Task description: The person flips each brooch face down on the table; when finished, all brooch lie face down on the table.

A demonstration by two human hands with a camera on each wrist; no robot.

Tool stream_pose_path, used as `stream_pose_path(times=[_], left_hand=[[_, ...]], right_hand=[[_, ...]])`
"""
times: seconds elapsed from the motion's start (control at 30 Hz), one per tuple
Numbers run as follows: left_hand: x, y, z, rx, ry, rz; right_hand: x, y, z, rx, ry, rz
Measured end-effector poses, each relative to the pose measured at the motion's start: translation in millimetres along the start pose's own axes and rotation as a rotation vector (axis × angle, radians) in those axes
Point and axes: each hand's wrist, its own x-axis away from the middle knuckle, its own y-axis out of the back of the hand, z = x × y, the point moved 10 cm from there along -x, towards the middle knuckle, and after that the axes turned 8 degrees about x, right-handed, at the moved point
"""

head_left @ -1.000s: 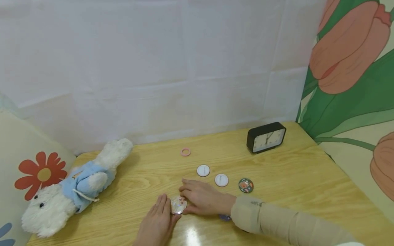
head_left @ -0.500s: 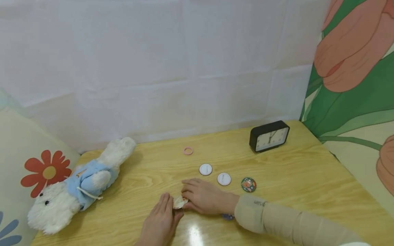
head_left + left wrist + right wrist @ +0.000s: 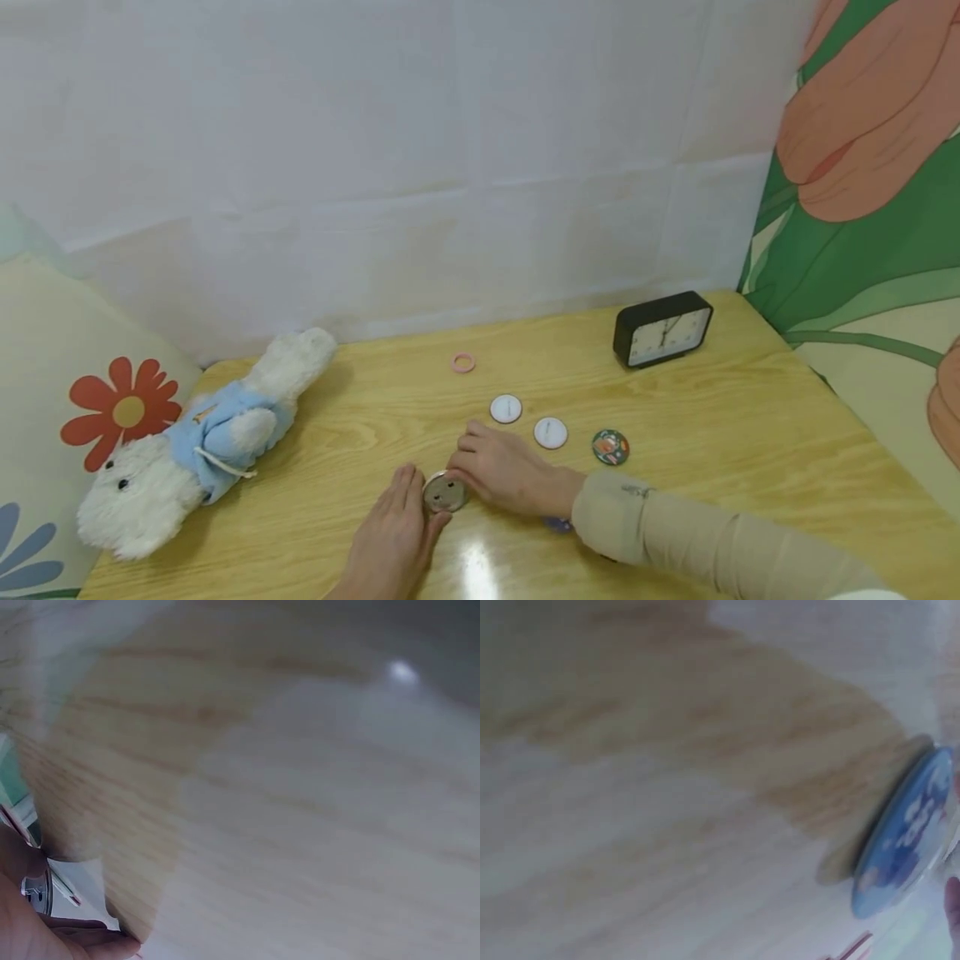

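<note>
A round badge (image 3: 445, 496) stands tilted between the two hands at the front of the table, its silvery metal back with small dark marks showing. My right hand (image 3: 510, 473) pinches it at its upper right edge. On its other side, my left hand (image 3: 392, 527) lies with straight fingers against the badge's left edge, thumb just below it. In the left wrist view, part of the metal badge (image 3: 37, 894) shows beside the left hand (image 3: 30, 930). A blue patterned badge (image 3: 904, 832) lies under the right forearm, partly hidden in the head view.
Two white-backed badges (image 3: 506, 408) and a green patterned badge (image 3: 611, 447) lie beyond the right hand. Farther back are a pink ring (image 3: 462, 362) and a black clock (image 3: 663, 330). A white plush toy (image 3: 210, 442) in blue clothing lies at the left.
The badge has been turned over between the hands: its shiny patterned face showed before, its metal back shows now. The head view has shifted slightly.
</note>
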Motion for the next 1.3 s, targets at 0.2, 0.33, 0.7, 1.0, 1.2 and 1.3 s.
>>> stream_pose_path(times=[0.2, 0.33, 0.7, 1.0, 1.2, 1.3], left_hand=[[-0.3, 3.9, -2.9, -0.011, -0.026, -0.034], [0.8, 8.6, -4.7, -0.035, -0.073, -0.105], [1.8, 1.7, -2.7, -0.037, -0.034, -0.027], [2.8, 0.4, -6.9, -0.059, -0.087, -0.041], [-2.5, 2.5, -7.9, -0.029, -0.060, -0.007], [-7.7, 5.9, -14.7, -0.021, -0.068, 0.007]], right_hand=[[0.9, 1.7, -8.0, -0.072, -0.080, 0.011], [2.0, -1.9, -14.1, -0.136, -0.133, 0.045], [4.4, -18.6, -8.8, -0.131, -0.087, 0.206], [6.9, -25.5, -2.1, -0.052, -0.030, 0.216], [15.2, -12.4, -19.1, -0.164, -0.125, 0.183], [27.0, -0.2, -32.2, -0.214, -0.176, 0.152]])
